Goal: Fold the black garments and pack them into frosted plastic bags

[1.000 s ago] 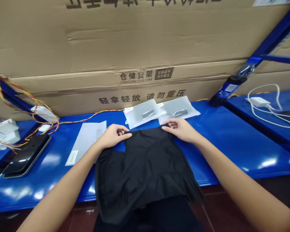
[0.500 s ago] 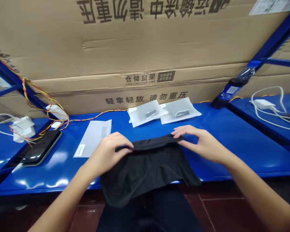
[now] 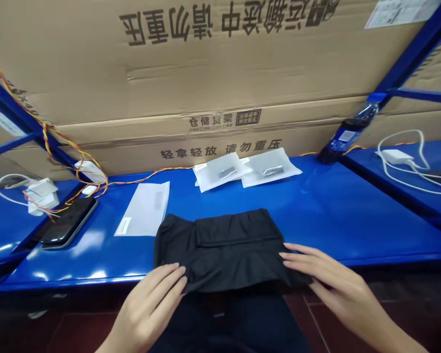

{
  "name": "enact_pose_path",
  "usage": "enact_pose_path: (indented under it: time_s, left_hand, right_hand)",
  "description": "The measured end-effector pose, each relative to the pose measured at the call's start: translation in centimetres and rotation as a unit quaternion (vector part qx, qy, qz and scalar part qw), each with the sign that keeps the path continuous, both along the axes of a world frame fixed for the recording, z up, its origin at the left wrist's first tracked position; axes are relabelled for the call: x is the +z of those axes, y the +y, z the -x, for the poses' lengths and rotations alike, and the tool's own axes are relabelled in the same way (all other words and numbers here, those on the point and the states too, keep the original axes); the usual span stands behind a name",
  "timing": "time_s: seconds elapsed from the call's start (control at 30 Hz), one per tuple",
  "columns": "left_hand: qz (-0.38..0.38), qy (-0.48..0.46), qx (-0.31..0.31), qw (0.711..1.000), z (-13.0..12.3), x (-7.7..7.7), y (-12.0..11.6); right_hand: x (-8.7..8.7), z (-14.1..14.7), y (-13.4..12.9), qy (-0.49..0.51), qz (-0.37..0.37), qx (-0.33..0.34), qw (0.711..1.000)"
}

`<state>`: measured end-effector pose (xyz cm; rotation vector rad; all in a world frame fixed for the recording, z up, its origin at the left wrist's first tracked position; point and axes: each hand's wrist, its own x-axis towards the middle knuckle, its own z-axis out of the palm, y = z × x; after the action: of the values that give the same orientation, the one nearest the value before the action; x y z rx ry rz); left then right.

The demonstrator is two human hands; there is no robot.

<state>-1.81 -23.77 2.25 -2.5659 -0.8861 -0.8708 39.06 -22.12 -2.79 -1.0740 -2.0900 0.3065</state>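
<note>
A black cloth (image 3: 235,245) lies on the front of the blue shelf, its upper part folded over in a flat band and its lower part hanging at the edge. At its lower left corner is my left hand (image 3: 150,299), fingers together on the fabric, the thumb hidden. My right hand (image 3: 327,274) holds the lower right side, fingers on top and the thumb underneath.
Translucent packets (image 3: 222,171) lie behind the cloth, and a flat one (image 3: 145,208) is at its left. A phone (image 3: 69,223), white adapters (image 3: 42,196) and wires are farther left. A dark bottle (image 3: 343,139) leans at the back right before cardboard boxes (image 3: 213,73).
Both hands have let go of the cloth's top edge and moved down to its lower corners. The cloth now lies flatter on the shelf.
</note>
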Motion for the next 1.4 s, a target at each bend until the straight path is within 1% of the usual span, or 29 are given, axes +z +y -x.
enact_pose_path:
  time_s: [0.03, 0.1, 0.17, 0.23, 0.27, 0.3, 0.33, 0.4, 0.43, 0.5, 0.57, 0.63, 0.67, 0.73, 0.8, 0.87, 0.93, 1.03, 1.1, 1.17, 1.2, 1.23, 1.3, 1.37, 1.4]
  left_hand:
    - [0.015, -0.032, 0.005, 0.999, 0.2, 0.2, 0.3]
    - [0.072, -0.105, 0.036, 0.991, 0.3, 1.0, 1.4]
    - [0.144, -0.172, 0.098, 0.970, 0.4, 2.0, 3.4]
    - [0.216, -0.200, 0.162, 0.942, 0.4, 2.8, 6.2]
    - [0.250, -0.195, 0.183, 0.931, 0.4, 3.1, 7.7]
    - [0.284, -0.168, 0.187, 0.925, 0.4, 3.2, 9.1]
    - [0.301, -0.133, 0.193, 0.925, 0.4, 3.1, 10.4]
    - [0.296, -0.085, 0.208, 0.929, 0.2, 2.6, 12.0]
    - [0.278, -0.074, 0.213, 0.934, -0.1, 2.3, 12.3]
    - [0.215, -0.069, 0.194, 0.955, -1.0, 1.6, 11.8]
    - [0.127, -0.054, 0.133, 0.981, -2.5, 0.9, 10.5]
    - [0.058, -0.029, 0.060, 0.996, -4.2, 0.4, 9.3]
    - [0.050, -0.015, 0.033, 0.998, -5.0, 0.1, 8.8]
    - [0.068, 0.009, 0.003, 0.998, -6.3, -0.5, 8.3]
    - [0.091, 0.019, -0.007, 0.996, -6.9, -1.1, 8.3]
    - [0.086, 0.006, -0.009, 0.996, -7.2, -1.7, 8.1]
    - [0.070, -0.018, -0.008, 0.997, -7.2, -2.0, 7.8]
    - [0.075, -0.043, -0.006, 0.996, -7.2, -2.1, 7.1]
    - [0.095, -0.045, -0.003, 0.994, -7.3, -2.1, 6.8]
    - [0.108, -0.043, -0.002, 0.993, -7.3, -2.1, 6.8]
    - [0.112, -0.042, -0.003, 0.993, -7.3, -2.1, 6.8]
    - [0.112, -0.043, -0.005, 0.993, -7.3, -2.2, 6.9]
    - [0.108, -0.057, -0.007, 0.993, -7.2, -2.4, 7.0]
    - [0.105, -0.080, -0.003, 0.991, -7.1, -2.6, 7.0]
    - [0.106, -0.090, -0.001, 0.990, -7.1, -2.7, 6.9]
  right_hand:
    - [0.4, 0.2, 0.3, 0.026, 0.016, -0.019, 0.999]
    - [1.6, 0.8, 1.5, 0.069, 0.058, -0.065, 0.994]
    - [2.8, 1.8, 3.2, 0.110, 0.103, -0.120, 0.981]
    - [3.5, 2.7, 5.4, 0.137, 0.144, -0.157, 0.967]
    - [3.7, 3.1, 6.5, 0.139, 0.161, -0.166, 0.963]
    - [3.6, 3.5, 7.5, 0.127, 0.176, -0.167, 0.962]
    - [3.5, 3.7, 8.4, 0.105, 0.189, -0.165, 0.962]
    - [2.9, 4.1, 9.6, 0.048, 0.193, -0.175, 0.964]
    - [2.5, 4.3, 9.8, 0.024, 0.186, -0.185, 0.965]
    - [1.9, 4.7, 9.8, -0.004, 0.156, -0.208, 0.966]
    - [1.4, 5.2, 9.3, -0.016, 0.122, -0.219, 0.968]
    - [1.4, 5.6, 9.0, -0.018, 0.109, -0.214, 0.971]
    - [1.5, 5.8, 8.9, -0.009, 0.117, -0.210, 0.971]
    - [1.8, 5.7, 9.1, 0.035, 0.163, -0.203, 0.965]
    - [2.4, 5.1, 9.7, 0.093, 0.224, -0.197, 0.950]
    - [3.0, 4.1, 10.5, 0.124, 0.259, -0.204, 0.936]
    - [3.8, 2.9, 11.5, 0.110, 0.246, -0.234, 0.934]
    - [5.5, 2.3, 12.3, 0.029, 0.187, -0.298, 0.936]
    - [6.6, 3.6, 12.0, -0.019, 0.146, -0.331, 0.932]
    - [7.3, 6.4, 11.0, -0.040, 0.097, -0.338, 0.935]
    - [7.4, 8.1, 10.3, -0.046, 0.068, -0.323, 0.943]
    - [7.3, 9.9, 9.5, -0.052, 0.051, -0.293, 0.953]
    - [6.6, 13.1, 8.2, -0.069, 0.039, -0.221, 0.972]
    - [5.7, 14.8, 7.5, -0.080, 0.039, -0.154, 0.984]
    - [5.2, 14.9, 7.3, -0.072, 0.037, -0.143, 0.986]
